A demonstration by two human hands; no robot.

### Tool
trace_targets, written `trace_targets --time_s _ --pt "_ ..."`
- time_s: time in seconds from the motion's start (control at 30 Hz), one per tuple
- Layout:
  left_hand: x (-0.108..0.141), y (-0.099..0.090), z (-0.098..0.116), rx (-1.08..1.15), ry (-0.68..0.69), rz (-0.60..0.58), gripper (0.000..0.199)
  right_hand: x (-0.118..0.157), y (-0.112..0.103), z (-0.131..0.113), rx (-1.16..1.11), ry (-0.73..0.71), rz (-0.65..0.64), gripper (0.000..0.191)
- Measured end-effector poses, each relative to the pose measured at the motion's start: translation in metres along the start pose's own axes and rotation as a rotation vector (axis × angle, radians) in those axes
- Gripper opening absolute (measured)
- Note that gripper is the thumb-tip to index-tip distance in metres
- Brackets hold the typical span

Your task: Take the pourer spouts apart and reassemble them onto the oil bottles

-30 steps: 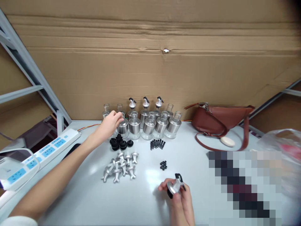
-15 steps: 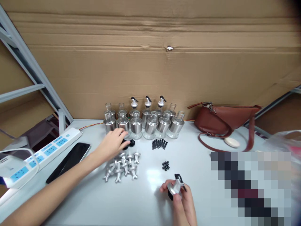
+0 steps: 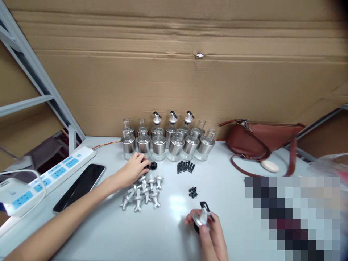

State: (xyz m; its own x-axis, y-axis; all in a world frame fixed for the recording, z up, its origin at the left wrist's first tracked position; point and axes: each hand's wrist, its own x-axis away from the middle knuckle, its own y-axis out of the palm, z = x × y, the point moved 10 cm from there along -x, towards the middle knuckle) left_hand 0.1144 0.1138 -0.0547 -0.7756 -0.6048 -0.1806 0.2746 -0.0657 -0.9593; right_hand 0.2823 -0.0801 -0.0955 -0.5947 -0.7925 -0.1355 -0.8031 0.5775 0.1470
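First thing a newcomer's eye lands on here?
Probably the two rows of bottles before the cardboard, three back-row ones topped with spouts. Next, perhaps, the right hand in front, holding a silver pourer top, and the brown bag at right.

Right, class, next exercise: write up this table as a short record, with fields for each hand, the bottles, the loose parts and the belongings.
Left hand: at the black stoppers; grip hidden
Right hand: holding a silver pourer with a black lever
Back bottles: three pourer-topped, three open
Front bottles: six, all open
Loose parts: silver spouts, black strips, small black pieces
Belongings: brown handbag at right, smartphone at left
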Motion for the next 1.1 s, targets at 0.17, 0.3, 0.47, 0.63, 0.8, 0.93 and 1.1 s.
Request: trace_targets --time_s 0.17,0.3,0.47,0.63,0.8,0.93,1.1 --pt "0.001 -0.001 0.003 0.027 0.042 -0.041 0.032 0.0 0.007 -0.004 0.061 0.027 -0.031 0.038" --pt "0.005 -0.004 0.01 0.024 0.075 -0.065 0.033 0.001 0.027 0.0 0.166 0.075 -0.155 0.045" --pt "0.005 -0.001 0.005 -0.028 0.035 -0.018 0.029 0.004 0.036 0.002 0.207 0.074 -0.221 0.041" --pt "0.003 0.001 -0.005 -0.05 -0.006 0.049 0.027 0.001 0.031 0.004 0.213 0.08 -0.222 0.041" --pt "0.014 -0.023 -0.005 -0.004 -0.026 0.186 0.031 -0.027 0.03 -0.033 0.287 -0.152 -0.247 0.034" --pt "0.034 -0.033 0.024 0.1 0.036 0.321 0.027 -0.049 0.055 -0.07 0.353 -0.312 -0.458 0.02" --pt "0.054 -0.002 0.096 0.614 0.107 0.273 0.031 -0.061 0.093 -0.088 0.442 -0.499 -0.674 0.033"
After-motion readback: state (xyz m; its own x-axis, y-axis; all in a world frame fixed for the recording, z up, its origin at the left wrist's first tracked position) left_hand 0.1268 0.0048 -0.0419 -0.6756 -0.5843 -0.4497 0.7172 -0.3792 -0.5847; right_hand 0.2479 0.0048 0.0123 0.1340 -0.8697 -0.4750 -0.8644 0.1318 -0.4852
